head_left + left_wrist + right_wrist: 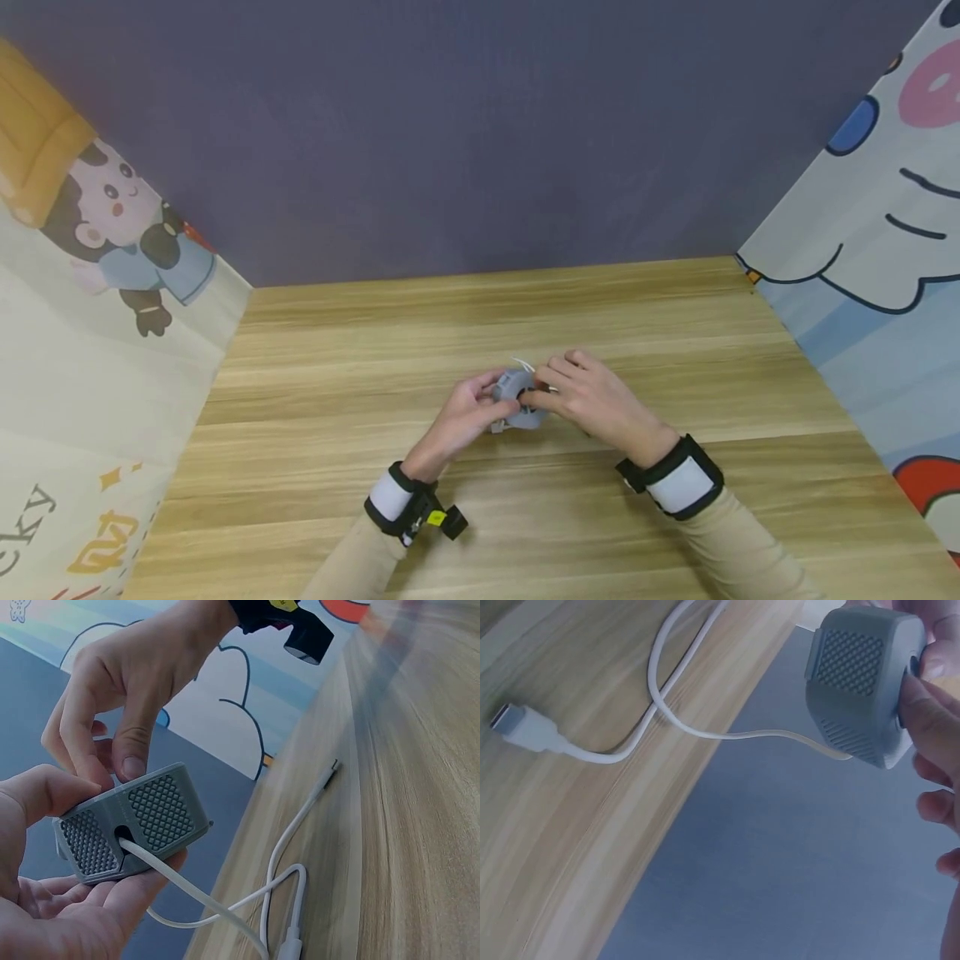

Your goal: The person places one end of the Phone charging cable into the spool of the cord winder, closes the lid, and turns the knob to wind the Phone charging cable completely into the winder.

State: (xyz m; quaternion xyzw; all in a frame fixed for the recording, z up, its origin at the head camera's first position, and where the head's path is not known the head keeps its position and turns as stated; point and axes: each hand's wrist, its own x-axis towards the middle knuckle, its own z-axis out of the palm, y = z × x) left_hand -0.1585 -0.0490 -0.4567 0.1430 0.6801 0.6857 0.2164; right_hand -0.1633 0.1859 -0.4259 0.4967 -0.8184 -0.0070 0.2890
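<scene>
My left hand (467,414) grips a grey cable winder (513,383) with a boxy, angular casing, thumb on one face and fingers beneath. Diamond-textured panels cover its sides in both wrist views. Against the winder's round centre work the thumb and fingertips of my right hand (592,400), part of them hidden behind the casing. Through a hole in the side of the casing runs a white cable (191,889). Its loose length loops down onto the wooden table, and a USB-C plug (536,731) with a metal tip lies there.
The wooden table (322,400) ends at a dark blue-grey panel (480,150) behind. Cartoon-printed panels stand on the left (90,367) and right (870,242). Both wrists wear black and white straps with small cameras.
</scene>
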